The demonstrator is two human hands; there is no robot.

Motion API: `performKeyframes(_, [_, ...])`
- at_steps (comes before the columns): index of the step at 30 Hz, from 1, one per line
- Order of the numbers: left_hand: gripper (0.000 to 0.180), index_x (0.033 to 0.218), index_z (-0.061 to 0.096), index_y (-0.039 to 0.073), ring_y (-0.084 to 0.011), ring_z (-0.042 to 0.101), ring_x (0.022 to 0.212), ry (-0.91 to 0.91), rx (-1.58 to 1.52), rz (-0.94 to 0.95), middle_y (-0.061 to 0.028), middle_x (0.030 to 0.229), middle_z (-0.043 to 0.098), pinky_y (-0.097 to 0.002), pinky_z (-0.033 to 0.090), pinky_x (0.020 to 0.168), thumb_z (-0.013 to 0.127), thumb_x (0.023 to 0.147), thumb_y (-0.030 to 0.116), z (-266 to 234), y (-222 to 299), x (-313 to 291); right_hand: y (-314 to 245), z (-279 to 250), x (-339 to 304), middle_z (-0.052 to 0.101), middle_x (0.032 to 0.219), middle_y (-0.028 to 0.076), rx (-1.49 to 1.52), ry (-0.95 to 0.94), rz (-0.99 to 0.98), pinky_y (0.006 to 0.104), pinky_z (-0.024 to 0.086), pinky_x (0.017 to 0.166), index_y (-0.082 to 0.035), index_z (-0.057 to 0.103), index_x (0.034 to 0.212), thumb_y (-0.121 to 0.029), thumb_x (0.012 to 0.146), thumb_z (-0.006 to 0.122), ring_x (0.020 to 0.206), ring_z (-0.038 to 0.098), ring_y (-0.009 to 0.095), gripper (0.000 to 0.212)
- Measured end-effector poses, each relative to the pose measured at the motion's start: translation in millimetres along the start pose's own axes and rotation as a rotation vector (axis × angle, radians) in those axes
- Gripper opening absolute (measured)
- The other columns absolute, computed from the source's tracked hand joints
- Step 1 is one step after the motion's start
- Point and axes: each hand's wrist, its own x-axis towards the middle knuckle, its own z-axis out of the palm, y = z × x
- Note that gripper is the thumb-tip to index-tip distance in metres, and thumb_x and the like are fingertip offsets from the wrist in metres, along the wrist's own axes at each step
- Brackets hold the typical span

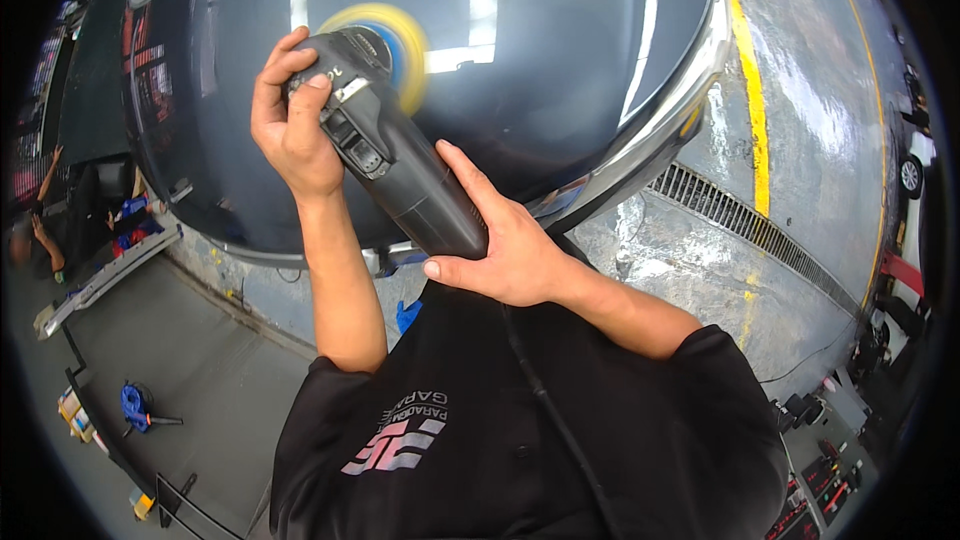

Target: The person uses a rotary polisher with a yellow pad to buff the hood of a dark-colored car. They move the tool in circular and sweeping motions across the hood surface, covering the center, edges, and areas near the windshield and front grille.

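Note:
A black corded polisher [405,175] lies across in front of me, held by both hands. My left hand [298,120] wraps round its head, thumb on top and fingers over the far side. Around the rear of the body my right hand [505,240] is closed, thumb beneath the near end. The yellow foam pad [415,75] with a blue backing looks blurred, as if spinning, and rests against the glossy dark car panel [520,130]. From the polisher's rear end the black cord [540,390] runs down over my shirt.
Bright light strips reflect in the paint. On the right, a floor drain grate [755,230] and a yellow line [750,100] cross the grey floor. A blue blower-like tool [138,407] lies on the floor at lower left. Another person's arms [45,230] show at far left.

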Motion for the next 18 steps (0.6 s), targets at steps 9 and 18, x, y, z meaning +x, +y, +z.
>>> performKeyframes(9, [0.022,0.101,0.070,0.000,-0.0273,0.058,0.119,-0.176,-0.001,0.011,-0.0181,0.129,0.063,-0.0389,0.043,0.105,0.065,0.080,0.004,91,1,-1,10,-46,-32,0.038,0.156,0.020,0.094,0.152,0.057,0.0402,0.034,0.116,-0.003,0.010,0.162,-0.035,0.078,0.087,0.143,0.041,0.030,0.119])
performKeyframes(18, [0.023,0.096,0.071,0.001,-0.0282,0.061,0.116,-0.322,0.007,-0.038,-0.0173,0.125,0.064,-0.0384,0.046,0.101,0.070,0.075,0.010,181,2,1,33,-87,-54,0.038,0.155,0.019,0.256,0.322,-0.016,0.0401,0.034,0.116,-0.001,0.009,0.161,-0.026,0.078,0.087,0.142,0.042,0.028,0.117])
